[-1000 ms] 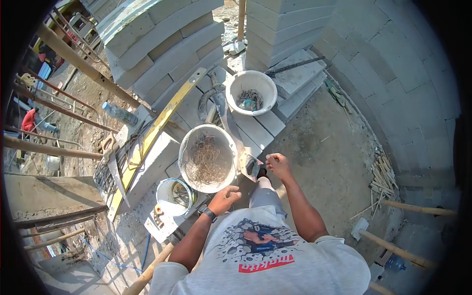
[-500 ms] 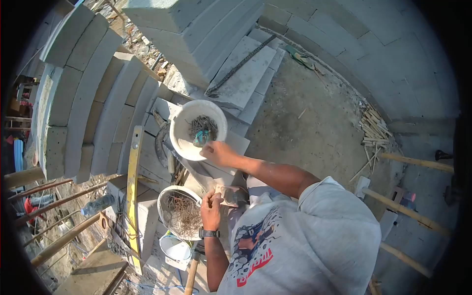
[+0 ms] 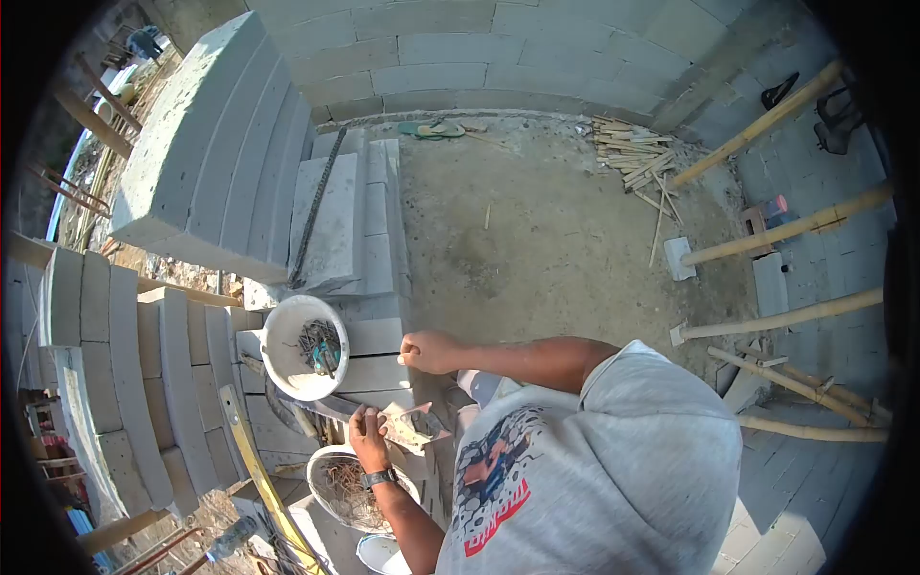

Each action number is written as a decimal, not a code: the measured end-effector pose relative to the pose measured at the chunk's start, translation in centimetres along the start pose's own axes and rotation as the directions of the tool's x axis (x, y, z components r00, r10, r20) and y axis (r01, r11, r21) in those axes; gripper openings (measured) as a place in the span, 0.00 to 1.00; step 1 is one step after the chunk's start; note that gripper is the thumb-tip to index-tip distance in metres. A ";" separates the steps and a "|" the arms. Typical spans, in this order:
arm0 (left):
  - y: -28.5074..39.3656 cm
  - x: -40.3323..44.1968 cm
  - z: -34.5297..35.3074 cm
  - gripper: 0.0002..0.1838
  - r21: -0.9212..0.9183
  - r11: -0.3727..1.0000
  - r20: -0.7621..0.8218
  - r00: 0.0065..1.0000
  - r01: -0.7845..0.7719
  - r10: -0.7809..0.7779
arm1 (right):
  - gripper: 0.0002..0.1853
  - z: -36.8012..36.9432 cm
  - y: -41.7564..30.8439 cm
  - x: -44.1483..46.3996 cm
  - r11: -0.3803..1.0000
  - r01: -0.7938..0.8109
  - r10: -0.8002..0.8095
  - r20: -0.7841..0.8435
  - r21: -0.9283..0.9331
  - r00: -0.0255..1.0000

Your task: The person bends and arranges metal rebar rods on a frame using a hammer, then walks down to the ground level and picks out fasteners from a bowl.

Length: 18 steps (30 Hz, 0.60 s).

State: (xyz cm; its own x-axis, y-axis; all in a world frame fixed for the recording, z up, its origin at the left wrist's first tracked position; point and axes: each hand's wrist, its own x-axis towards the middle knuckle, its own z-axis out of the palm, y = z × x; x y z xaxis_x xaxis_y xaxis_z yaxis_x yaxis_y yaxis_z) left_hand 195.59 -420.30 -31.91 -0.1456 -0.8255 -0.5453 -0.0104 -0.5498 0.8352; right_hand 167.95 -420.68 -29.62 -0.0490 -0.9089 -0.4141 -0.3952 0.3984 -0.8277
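Note:
My left hand [image 3: 366, 436] has its fingers closed at the edge of a pale flat piece with reddish edges [image 3: 412, 428], whose kind I cannot make out. My right hand [image 3: 431, 352] is closed above the light blocks, to the right of the white bucket; anything inside it is hidden. Dark nails and a teal-handled tool [image 3: 324, 356] lie in that white bucket [image 3: 280, 331]. Below my left hand stands a second white bucket [image 3: 326, 491] holding a tangle of rusty, wire-like pieces [image 3: 356, 489].
A yellow spirit level [image 3: 257, 460] leans beside stacked pale blocks [image 3: 125, 383] on the left. A dark metal bar [image 3: 318, 206] lies on a block. Wood sticks [image 3: 628, 153] are piled by the far wall. Bamboo poles [image 3: 786, 314] slant along the right wall.
My right hand has come out from the nail bucket's rim and moved right, closed. The pale piece at my left hand looks more spread and tilted. The view has turned toward the right.

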 end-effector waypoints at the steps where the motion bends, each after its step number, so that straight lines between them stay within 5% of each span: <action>1: -0.1 -0.4 1.5 0.20 0.078 0.997 -0.006 1.000 0.006 -0.006 | 0.18 -0.7 0.7 -1.2 1.000 0.008 -0.007 -0.045 0.020 0.999; 5: -2.6 0.0 6.6 0.19 0.041 0.994 0.128 0.986 0.099 -0.104 | 0.22 -5.6 1.7 -6.8 0.991 0.091 -0.064 -0.240 0.101 0.969; 8: -4.2 0.5 10.8 0.16 0.008 0.989 0.308 0.940 0.148 -0.143 | 0.24 -13.5 -4.9 -11.9 0.978 0.124 -0.069 -0.303 0.166 0.951; 10: -5.4 1.4 13.4 0.15 0.113 0.988 0.397 0.906 0.110 -0.146 | 0.25 -19.2 -9.0 -15.3 0.904 0.325 -0.186 -0.428 0.277 0.884; 12: -4.4 1.4 16.8 0.15 0.208 0.976 0.456 0.878 0.057 -0.149 | 0.29 -24.5 -13.4 -19.4 0.725 0.685 -0.497 -0.637 0.069 0.590; 15: -1.7 1.4 23.4 0.16 0.308 0.951 0.512 0.839 0.021 -0.184 | 0.36 -31.2 -18.7 -26.6 0.446 0.889 -0.704 -0.653 -0.104 0.277; 18: 0.2 3.9 29.2 0.16 0.388 0.921 0.561 0.798 -0.022 -0.217 | 0.36 -35.1 -20.0 -29.3 0.275 0.938 -0.790 -0.606 -0.211 0.095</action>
State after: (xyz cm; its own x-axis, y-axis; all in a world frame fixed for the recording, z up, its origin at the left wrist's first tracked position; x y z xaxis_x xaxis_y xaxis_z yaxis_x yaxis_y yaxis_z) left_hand 166.14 -419.92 -31.75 -0.6694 -0.4681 -0.5768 -0.3905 -0.4388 0.8093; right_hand 145.06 -406.34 12.39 -0.2482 -0.4755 0.8440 -0.3486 -0.7690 -0.5358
